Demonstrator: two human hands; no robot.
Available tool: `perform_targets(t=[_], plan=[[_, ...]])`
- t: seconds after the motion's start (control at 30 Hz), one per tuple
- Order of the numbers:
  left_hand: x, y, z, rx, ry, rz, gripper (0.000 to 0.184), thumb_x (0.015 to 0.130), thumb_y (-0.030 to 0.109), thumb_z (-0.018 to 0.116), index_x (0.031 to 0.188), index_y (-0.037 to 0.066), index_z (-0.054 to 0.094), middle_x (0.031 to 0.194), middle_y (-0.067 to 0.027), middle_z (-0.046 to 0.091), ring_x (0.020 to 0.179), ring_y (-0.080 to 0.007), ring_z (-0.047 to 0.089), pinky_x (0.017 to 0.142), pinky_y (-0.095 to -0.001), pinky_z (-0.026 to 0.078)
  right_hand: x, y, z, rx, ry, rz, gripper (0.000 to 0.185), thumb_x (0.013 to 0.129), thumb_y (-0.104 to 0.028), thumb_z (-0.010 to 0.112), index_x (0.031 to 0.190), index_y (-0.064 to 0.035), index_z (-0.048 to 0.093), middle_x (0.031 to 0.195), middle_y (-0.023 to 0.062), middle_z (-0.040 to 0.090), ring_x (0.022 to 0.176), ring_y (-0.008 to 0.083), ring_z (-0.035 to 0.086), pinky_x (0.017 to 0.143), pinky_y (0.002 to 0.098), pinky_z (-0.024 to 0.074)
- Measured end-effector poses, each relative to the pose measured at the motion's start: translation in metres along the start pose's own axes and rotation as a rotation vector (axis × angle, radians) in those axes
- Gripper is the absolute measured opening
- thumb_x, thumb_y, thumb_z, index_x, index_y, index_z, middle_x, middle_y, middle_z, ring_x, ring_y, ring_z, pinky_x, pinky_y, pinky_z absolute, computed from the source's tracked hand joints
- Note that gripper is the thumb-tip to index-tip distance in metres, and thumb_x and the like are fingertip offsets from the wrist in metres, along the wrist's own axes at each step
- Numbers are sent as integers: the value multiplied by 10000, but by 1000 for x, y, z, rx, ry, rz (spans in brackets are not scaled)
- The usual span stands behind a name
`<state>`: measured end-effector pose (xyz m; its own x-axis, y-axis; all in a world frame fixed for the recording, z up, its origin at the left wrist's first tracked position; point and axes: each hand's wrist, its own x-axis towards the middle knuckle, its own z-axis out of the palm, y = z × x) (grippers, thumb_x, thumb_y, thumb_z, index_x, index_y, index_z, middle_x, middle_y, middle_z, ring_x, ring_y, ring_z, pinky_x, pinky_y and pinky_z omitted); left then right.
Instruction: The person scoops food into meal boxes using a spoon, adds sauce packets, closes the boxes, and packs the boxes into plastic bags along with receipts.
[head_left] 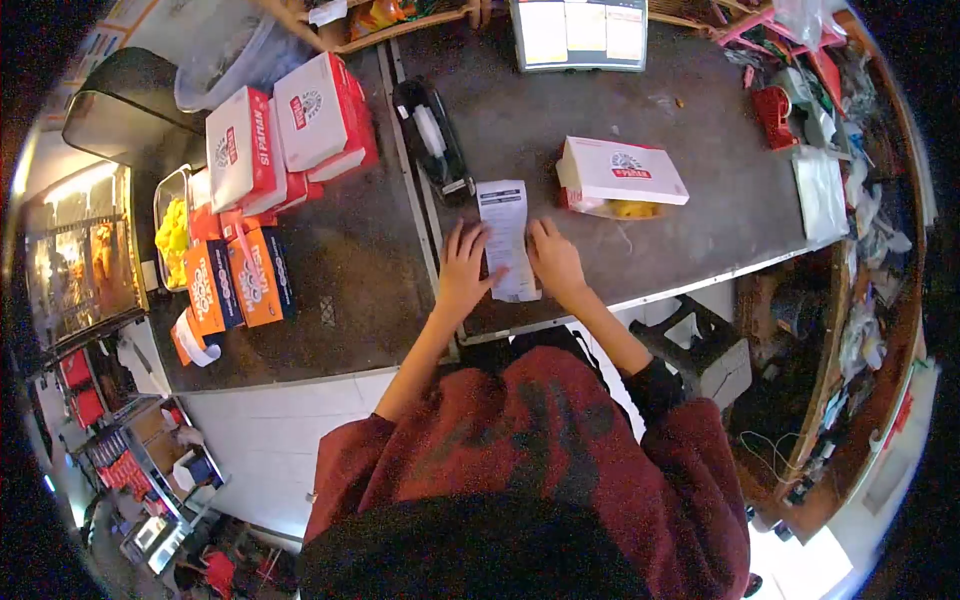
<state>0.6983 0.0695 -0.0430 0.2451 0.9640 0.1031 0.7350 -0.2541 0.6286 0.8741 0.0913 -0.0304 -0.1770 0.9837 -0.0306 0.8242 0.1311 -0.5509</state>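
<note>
A long printed paper receipt [505, 240] lies lengthwise on the dark tabletop in front of me. My left hand [464, 268] rests at its left edge, fingers spread, with the thumb over the paper. At the right edge is my right hand [556, 262], its fingers extended against the paper and the table. Just beyond the left hand stands a black elongated holder [430, 140] with a white piece in it. To the right of the receipt sits a white and red food box [625, 172], with something yellow showing at its near side.
White and red boxes [318, 112] are stacked at the left, near orange and blue boxes [262, 278] and a container of yellow food [172, 240]. A lit tablet screen [582, 35] stands at the back. A red tape dispenser [774, 117] and plastic bags [822, 195] are at the right.
</note>
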Motion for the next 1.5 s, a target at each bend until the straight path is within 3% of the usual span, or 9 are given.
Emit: perform_targets(t=[0.13,0.33,0.67,0.8,0.87,1.0,1.07,1.27,1.5], plan=[[4,-7,3,261,-16,55,678,729,430,598,1274,88,386,1345,-19,346,1251,-338,258,1021,-528,195,33,-13,0,109,243,-151,171,774,-32,509,932,-44,446,838,149,520,724,357,569,564,445,460],[10,-5,4,320,-24,52,940,517,474,721,1296,91,363,1336,-8,345,1224,-306,296,1007,-502,227,53,14,35,-10,-51,-98,107,732,-117,579,752,-19,541,697,178,590,630,344,602,544,409,487],[16,4,6,346,-137,23,982,499,450,745,1300,49,340,1333,-46,336,1212,-287,308,986,-496,242,-27,27,-9,-249,-438,-5,199,724,-271,587,762,-84,640,701,148,621,688,299,631,599,421,508],[50,29,20,241,-119,-59,678,733,282,644,1295,51,344,1363,-127,304,1251,-332,272,1020,-446,240,-21,50,-110,133,251,255,183,791,-236,572,808,-60,619,722,196,606,701,281,624,626,376,482],[91,58,25,-340,50,-57,526,824,253,569,1251,9,381,1272,-207,399,1152,-340,406,938,-391,342,0,74,-165,190,481,520,233,834,-255,561,889,-33,608,757,175,622,717,209,618,658,321,469],[155,85,51,-536,-72,-464,447,870,337,501,1150,-9,468,1070,-210,565,1005,-337,536,857,-357,407,41,185,-163,305,499,329,337,841,-287,565,1001,8,585,800,145,628,735,147,588,677,294,461],[160,90,63,-439,-40,-469,424,862,360,513,1081,-3,517,1010,-191,598,956,-306,571,817,-350,427,54,210,-152,651,-109,415,423,852,-331,556,1045,45,563,862,113,632,798,132,573,675,280,449],[153,74,55,-550,-80,-658,475,817,434,571,1016,4,533,906,-109,624,776,-159,577,725,-276,438,66,220,-173,441,-206,248,410,810,-323,599,1015,33,608,813,123,654,759,157,615,682,290,476],[147,93,38,-722,-163,-755,618,777,476,602,1027,-84,524,830,-167,633,745,-183,624,631,-280,506,84,216,-196,538,-372,300,367,815,-292,613,993,29,620,825,102,651,725,151,606,698,290,494]])
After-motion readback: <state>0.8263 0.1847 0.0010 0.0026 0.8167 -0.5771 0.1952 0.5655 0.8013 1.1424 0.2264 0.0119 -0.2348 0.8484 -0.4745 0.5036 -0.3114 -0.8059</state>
